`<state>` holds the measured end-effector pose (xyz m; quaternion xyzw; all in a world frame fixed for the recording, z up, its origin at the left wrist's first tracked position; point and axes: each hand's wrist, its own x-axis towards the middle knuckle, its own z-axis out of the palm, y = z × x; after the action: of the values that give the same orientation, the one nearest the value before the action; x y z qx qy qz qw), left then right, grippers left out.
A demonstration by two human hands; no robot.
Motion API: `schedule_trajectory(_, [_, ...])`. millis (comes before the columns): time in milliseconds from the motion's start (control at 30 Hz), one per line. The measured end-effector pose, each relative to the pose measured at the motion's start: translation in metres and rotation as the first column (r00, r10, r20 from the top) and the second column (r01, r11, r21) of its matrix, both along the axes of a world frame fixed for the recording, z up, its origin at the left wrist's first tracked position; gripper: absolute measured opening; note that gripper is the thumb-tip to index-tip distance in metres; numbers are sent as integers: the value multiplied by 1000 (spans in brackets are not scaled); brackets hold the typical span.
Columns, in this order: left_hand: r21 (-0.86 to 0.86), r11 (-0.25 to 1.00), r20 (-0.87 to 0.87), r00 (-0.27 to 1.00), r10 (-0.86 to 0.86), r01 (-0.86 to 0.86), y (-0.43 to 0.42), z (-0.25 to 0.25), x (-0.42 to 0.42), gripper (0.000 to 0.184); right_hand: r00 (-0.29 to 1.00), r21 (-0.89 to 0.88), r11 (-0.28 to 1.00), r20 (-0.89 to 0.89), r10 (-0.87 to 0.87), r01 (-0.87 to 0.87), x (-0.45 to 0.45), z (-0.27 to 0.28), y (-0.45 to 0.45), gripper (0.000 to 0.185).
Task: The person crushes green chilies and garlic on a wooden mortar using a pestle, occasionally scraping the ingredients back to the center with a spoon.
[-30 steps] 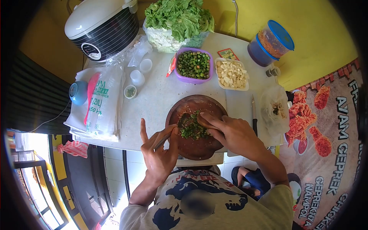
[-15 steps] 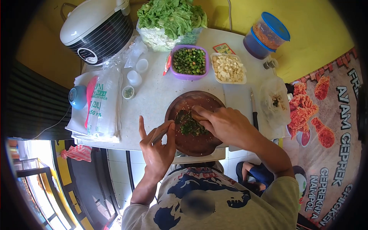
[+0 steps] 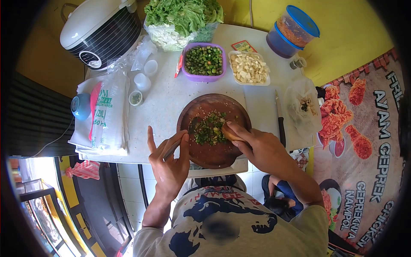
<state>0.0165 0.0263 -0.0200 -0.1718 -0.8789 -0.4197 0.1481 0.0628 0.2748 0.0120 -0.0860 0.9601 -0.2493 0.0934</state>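
Observation:
A wide, round brown mortar [image 3: 214, 159] sits at the near edge of the table, holding chopped green pieces [image 3: 209, 131] and scattered seeds. My right hand [image 3: 264, 150] grips a light-brown wooden pestle [image 3: 230, 133] whose end is on the right part of the greens. At the mortar's left rim, my left hand [image 3: 170, 160] pinches what looks like a thin metal spoon [image 3: 173, 148], its far end reaching into the mortar, partly hidden by fingers.
Behind the mortar stand a purple tub of cut green chilies [image 3: 223, 77] and a white tray of pale chunks [image 3: 269, 81]. A knife [image 3: 280, 122] lies right; plastic packaging [image 3: 107, 124] and small cups [image 3: 142, 82] lie left. A person [image 3: 284, 195] is low beside the table.
My right hand and the pestle have shifted right and slightly down within the mortar, uncovering more greens. The whole view has moved slightly; my left hand keeps its pinch at the rim.

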Motion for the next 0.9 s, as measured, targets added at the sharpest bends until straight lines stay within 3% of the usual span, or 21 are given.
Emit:
schedule_trajectory(33, [0,1000,1,1000,-1,1,-1,0,0,12,999,120,993,35,12,-16,0,4,-5,54])
schedule_trajectory(233, [15,1000,22,1000,-4,4,-3,0,0,12,995,337,937,51,80,-93,2,10,-28,54])
schedule_trajectory(367, [-11,1000,46,999,-20,20,-6,-1,-2,15,991,361,926,111,74,-110,-12,17,-27,53])
schedule_trajectory(433, [11,1000,12,1000,-25,24,-4,-1,-3,14,983,279,950,154,99,-140,-27,22,-20,51])
schedule_trajectory(467, [0,999,22,999,-35,35,-4,1,-4,12,989,282,949,76,124,-140,-27,17,-23,49])
schedule_trajectory(600, [-6,999,0,999,-35,35,-1,0,-7,11,990,327,935,43,134,-140,-34,17,-24,47])
schedule_trajectory(667, [-19,999,-28,999,-44,44,2,-2,-6,10,991,123,985,78,111,-120,-37,11,-11,47])
schedule_trajectory(700, [-30,999,-59,997,-41,40,3,-2,-7,10,992,125,986,68,103,-110,-33,7,-7,47])
schedule_trajectory(767, [-29,999,-48,998,-40,39,3,0,-6,10,1000,-206,978,15,-15,18,-25,-3,-1,50])
schedule_trajectory(900, [8,999,-59,998,-33,33,2,0,3,10,993,-261,959,65,-95,109,-3,4,6,52])
